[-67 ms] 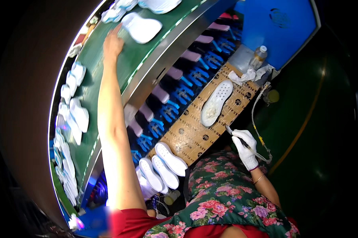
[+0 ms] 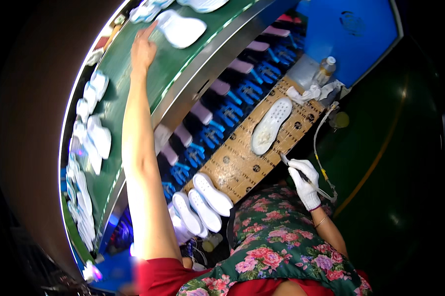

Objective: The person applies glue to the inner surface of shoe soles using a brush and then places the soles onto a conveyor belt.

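Left hand (image 2: pixel 143 52) out at the belt (image 2: pixel 119 71), right hand (image 2: pixel 303 180) just off the bench (image 2: pixel 239 170)

The cardboard-topped bench lay between the two reaches. Beyond its left side, the bare left hand stretched over the green belt, a fingertip at the narrow end of a white sole (image 2: pixel 184 30); whether finger and thumb had closed on it could not be told. The long reach suited a piece lying well across from the bench.

Just off the bench's right edge, the gloved right hand was closed around a slim tool (image 2: pixel 284 159), pen-fashion, its tip toward the cardboard. That hold probably favoured fine control, and the glove likely kept the fingers clean.

On the upper half of the bench a perforated sole (image 2: pixel 271 127) lay flat, holes showing, apparently set there for easy reach. White soles (image 2: pixel 205 209) sat side by side at the bench's lower end, perhaps to save its middle. A capped bottle (image 2: pixel 324 71) and crumpled white cloth or paper (image 2: pixel 311 93) occupied its far end.

The cardboard looked glossy, as if taped over. Left of the bench, pink pads (image 2: pixel 202 112) sat in a row among blue clamps (image 2: pixel 212 133); behind its far end rose a blue panel (image 2: pixel 355 44). To its right, a yellow line (image 2: pixel 375 165) crossed the dark green floor (image 2: pixel 370 202).
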Demonstrator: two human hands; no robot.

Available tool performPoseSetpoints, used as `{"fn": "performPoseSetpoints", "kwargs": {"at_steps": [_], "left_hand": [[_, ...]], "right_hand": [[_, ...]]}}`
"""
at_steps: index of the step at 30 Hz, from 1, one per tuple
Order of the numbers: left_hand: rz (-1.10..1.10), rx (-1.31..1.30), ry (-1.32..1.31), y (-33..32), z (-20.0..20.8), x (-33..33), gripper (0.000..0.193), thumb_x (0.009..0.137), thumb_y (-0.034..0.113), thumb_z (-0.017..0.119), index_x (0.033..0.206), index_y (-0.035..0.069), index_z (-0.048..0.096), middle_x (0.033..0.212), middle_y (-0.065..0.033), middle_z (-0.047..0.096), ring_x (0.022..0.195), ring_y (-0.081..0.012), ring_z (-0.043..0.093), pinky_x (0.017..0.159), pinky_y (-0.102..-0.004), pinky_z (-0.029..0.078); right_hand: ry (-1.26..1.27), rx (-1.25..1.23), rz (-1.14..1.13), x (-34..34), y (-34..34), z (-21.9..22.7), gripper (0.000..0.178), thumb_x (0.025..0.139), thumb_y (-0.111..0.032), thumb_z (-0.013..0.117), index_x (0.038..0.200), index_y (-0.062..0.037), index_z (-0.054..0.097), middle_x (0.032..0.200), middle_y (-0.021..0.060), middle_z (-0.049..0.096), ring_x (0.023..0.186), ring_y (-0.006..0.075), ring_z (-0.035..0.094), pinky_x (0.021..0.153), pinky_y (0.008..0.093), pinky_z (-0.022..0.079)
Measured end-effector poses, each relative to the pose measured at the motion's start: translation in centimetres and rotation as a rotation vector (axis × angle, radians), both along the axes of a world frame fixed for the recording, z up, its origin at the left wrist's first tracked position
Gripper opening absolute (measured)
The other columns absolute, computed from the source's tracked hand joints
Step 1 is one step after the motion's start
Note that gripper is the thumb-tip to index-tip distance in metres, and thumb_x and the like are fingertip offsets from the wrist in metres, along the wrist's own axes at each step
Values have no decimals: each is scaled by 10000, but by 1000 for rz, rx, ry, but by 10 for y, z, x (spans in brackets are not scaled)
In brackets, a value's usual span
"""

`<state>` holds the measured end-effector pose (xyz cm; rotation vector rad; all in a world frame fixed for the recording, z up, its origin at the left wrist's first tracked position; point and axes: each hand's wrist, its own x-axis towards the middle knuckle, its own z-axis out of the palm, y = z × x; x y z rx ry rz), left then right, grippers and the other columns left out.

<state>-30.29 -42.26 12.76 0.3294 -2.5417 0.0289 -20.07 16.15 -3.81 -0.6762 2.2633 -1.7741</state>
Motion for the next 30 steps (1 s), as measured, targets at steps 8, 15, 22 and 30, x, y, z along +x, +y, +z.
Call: {"fn": "performPoseSetpoints", "kwargs": {"at_steps": [8,15,22,30], "left_hand": [[123,-73,292,116,17,180,638,800,92,651,1423,180,544,1298,-163,503,1064,-279,580,916,-381,465],[720,-179,113,94,-3,354,131,831,157,729,930,85,773,912,-82,690,813,-260,615,758,-375,493],[176,629,1026,219,3,433,319,1009,211,545,1217,-13,453,1291,-203,528,1102,-306,612,943,-443,526],[412,1064,1191,319,-11,454,465,907,279,506,1301,42,440,1212,-220,603,1028,-347,649,868,-463,577]], "right_hand": [[-68,-47,111,2,-21,-12,152,848,1,708,999,7,713,973,126,694,893,227,671,799,306,527],[-411,-126,243,6,-46,-11,163,881,-5,685,1040,13,713,942,57,681,802,112,628,702,238,499],[-900,-616,200,-29,-60,19,210,978,-44,571,1161,41,634,1049,131,686,795,130,626,696,251,498],[-1055,-738,527,-10,-86,99,255,944,-18,586,1181,71,609,1137,185,649,835,155,610,742,269,526]]}}
